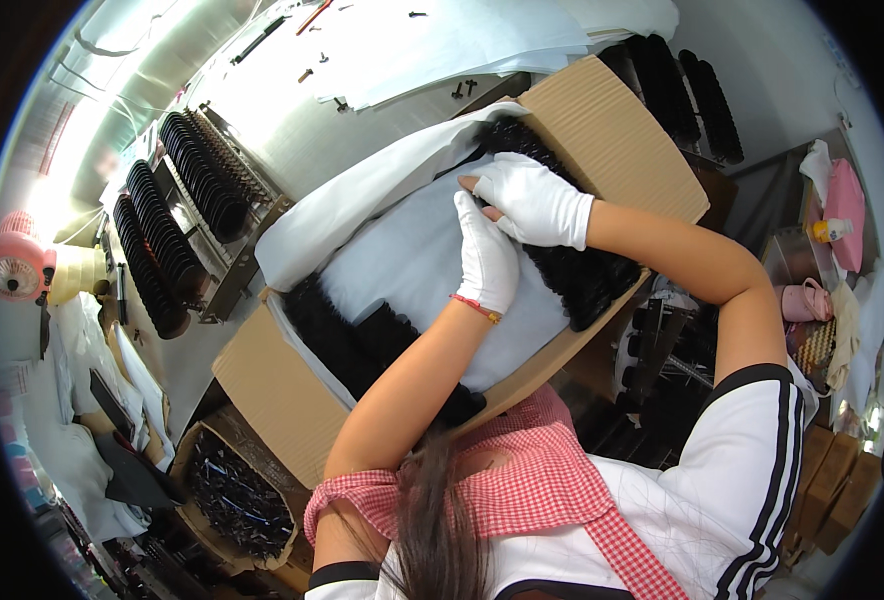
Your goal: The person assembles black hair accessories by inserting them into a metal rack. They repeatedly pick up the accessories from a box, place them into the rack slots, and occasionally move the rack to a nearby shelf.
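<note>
Lying in carton [617, 130], white sheet [392, 260], black pieces [589, 290]

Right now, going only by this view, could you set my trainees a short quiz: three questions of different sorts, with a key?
1. True or false: the left hand and the right hand both wear white gloves.
2. What circles the left wrist?
3. Fill in the blank: both hands are over a pale sheet inside an open ___ box.

Key:
1. True.
2. A red bracelet.
3. Cardboard.
</note>
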A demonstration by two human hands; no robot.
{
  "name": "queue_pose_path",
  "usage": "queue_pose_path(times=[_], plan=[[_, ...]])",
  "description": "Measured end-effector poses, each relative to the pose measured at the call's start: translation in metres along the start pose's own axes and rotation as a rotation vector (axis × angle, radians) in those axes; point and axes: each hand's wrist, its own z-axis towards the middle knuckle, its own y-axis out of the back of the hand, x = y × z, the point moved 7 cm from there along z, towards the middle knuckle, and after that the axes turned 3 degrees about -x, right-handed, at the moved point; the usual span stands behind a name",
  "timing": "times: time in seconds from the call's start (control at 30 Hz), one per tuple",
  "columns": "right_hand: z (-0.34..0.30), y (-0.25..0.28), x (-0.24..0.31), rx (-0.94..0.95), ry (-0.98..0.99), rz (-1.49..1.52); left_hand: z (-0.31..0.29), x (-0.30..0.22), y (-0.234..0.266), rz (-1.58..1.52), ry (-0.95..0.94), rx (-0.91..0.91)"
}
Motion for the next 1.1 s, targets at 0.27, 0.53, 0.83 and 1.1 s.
queue_pose_path(times=[0.27,0.53,0.83,1.1], plan=[[0.003,-0.012,-0.001,0.157,0.025,-0.197,-0.038,-0.082,0.020,0.429,-0.277,-0.027],[0.076,0.023,0.088,0.213,0.248,-0.054,-0.176,-0.291,0.140,1.141,-1.084,-0.925],[0.240,-0.073,0.222,-0.019,-0.120,1.025,-0.141,-0.329,0.237,1.064,-0.714,-0.828],[0.286,-0.096,0.238,0.172,0.020,0.983,-0.121,-0.332,0.247,1.127,-0.780,-0.767]])
